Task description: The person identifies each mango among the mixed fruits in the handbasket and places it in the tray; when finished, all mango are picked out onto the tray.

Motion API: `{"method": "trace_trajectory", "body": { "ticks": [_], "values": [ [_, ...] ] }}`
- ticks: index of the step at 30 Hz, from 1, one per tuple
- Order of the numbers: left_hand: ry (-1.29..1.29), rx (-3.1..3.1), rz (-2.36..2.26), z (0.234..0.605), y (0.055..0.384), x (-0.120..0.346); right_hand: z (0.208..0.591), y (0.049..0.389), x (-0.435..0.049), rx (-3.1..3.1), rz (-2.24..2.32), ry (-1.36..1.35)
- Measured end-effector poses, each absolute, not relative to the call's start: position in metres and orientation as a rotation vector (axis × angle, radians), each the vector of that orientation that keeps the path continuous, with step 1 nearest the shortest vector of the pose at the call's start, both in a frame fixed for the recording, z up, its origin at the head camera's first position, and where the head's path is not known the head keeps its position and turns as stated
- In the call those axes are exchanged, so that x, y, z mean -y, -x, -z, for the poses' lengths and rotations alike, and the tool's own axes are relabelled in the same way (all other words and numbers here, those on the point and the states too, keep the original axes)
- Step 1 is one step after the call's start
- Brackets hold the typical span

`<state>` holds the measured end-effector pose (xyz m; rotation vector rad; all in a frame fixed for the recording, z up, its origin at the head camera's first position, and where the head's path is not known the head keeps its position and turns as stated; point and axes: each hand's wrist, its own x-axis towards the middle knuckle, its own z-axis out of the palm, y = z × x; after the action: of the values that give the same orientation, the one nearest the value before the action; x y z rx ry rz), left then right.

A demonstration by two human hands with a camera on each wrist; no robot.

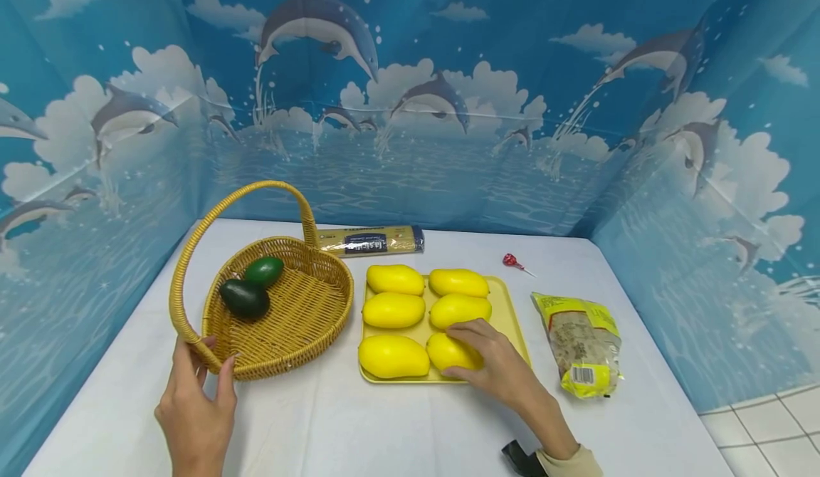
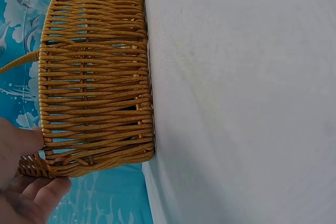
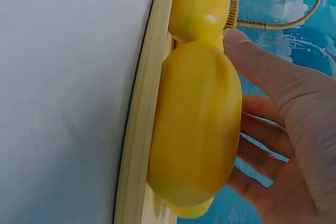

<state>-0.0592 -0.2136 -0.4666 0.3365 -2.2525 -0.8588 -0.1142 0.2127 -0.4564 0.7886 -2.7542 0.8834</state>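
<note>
A woven wicker basket [image 1: 301, 313] with a tall hoop handle stands on the left of the table and holds two dark green avocados [image 1: 245, 297]. My left hand [image 1: 208, 363] pinches its near rim at the foot of the handle. The left wrist view shows the basket wall [image 2: 94, 77] with my thumb [image 2: 21, 142] on it. A yellow tray [image 1: 512, 313] to the right carries several yellow mangoes. My right hand [image 1: 474, 352] curls over the near right mango [image 1: 448, 352]. The right wrist view shows that mango [image 3: 194, 129] on the tray edge [image 3: 142, 129], my fingers [image 3: 268, 129] round it.
A spaghetti packet [image 1: 371, 240] lies behind the basket. A red lollipop [image 1: 510, 260] lies behind the tray, and a yellow-green bag [image 1: 579, 342] lies to its right. Blue dolphin-print walls close in three sides of the white table [image 1: 384, 427].
</note>
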Motion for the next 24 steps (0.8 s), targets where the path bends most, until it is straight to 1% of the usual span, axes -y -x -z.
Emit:
{"method": "trace_trajectory", "body": {
  "ticks": [10,24],
  "values": [
    [-0.335,2.253,0.845,0.465,0.059,0.214,0.452,0.113,-0.23,2.801,-0.896,-0.789],
    [-0.335,2.255,0.841,0.466,0.059,0.214,0.455,0.115,-0.233,2.804,-0.89,-0.774]
  ]
}}
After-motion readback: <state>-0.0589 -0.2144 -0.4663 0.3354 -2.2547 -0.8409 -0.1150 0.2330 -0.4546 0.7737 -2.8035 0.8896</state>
